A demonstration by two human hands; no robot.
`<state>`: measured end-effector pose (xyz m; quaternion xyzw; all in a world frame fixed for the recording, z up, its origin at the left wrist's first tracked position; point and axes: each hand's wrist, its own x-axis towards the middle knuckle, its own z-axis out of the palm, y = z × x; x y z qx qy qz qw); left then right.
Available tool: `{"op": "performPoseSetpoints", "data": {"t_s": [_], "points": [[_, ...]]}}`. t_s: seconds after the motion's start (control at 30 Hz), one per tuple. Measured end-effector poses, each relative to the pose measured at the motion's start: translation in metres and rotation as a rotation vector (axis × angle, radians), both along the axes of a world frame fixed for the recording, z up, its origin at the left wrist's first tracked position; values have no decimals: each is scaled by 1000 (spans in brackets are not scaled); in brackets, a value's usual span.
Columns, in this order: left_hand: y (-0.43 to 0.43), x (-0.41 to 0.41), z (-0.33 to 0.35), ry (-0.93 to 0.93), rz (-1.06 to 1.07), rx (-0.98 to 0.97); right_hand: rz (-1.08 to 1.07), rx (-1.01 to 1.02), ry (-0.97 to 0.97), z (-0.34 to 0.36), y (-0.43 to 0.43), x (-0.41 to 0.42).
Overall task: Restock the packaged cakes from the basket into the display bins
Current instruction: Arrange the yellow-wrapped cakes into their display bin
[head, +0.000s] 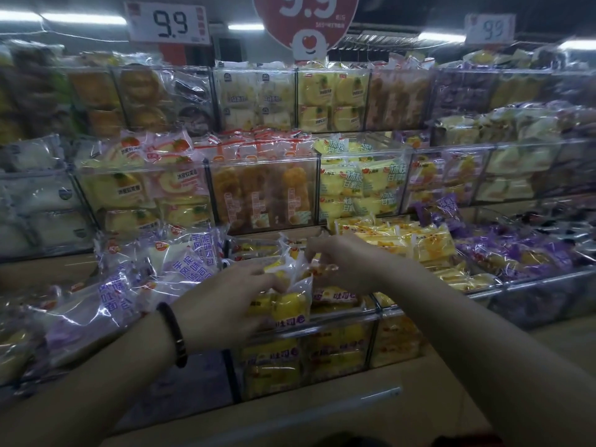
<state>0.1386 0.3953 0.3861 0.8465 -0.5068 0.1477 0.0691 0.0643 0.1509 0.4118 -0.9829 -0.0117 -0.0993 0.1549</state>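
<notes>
Stocked display bins [322, 329]; yellow cake packet [290, 306] gripped by left hand [222, 304], right hand [338, 266] pinching its top

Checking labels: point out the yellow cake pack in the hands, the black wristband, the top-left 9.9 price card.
yellow cake pack [288, 303]: head view, yellow cake behind the wrapper.
black wristband [175, 333]: head view, middle of the band.
top-left 9.9 price card [169, 24]: head view, on the printed digits.

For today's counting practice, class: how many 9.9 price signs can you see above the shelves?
3: left sign, white, upper left; red sign, round, top centre; right sign, white and blurred, upper right. Others may lie outside the view.
</notes>
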Motion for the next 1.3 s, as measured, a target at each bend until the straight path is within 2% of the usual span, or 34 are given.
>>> {"op": "performPoseSetpoints", "data": {"t_s": [0.1,0.23,0.3,0.37,0.47,0.6,0.7,0.87,1.13,1.3], "points": [[0,3,3,62,10,4,-17,-71,32,-7,7,5],[-2,2,7,115,32,9,0,-41,41,2,3,-3],[-6,-3,9,41,53,-21,-21,22,-35,7,-6,-17],[-18,-19,12,17,12,-158,-53,99,-167,9,-18,-36],[-52,-55,7,150,-154,-332,-104,246,-256,6,-40,-68],[-110,-95,-18,413,-338,-342,-135,438,-168,-15,-76,-119],[-161,-121,-49,562,-408,-214,-209,497,-87,-45,-108,-156],[-248,-149,-122,686,-435,145,-371,571,56,-118,-164,-212],[-357,-168,-255,638,-484,682,-649,653,455,-301,-235,-256],[-404,-165,-347,624,-480,890,-775,791,680,-411,-257,-263]]}}
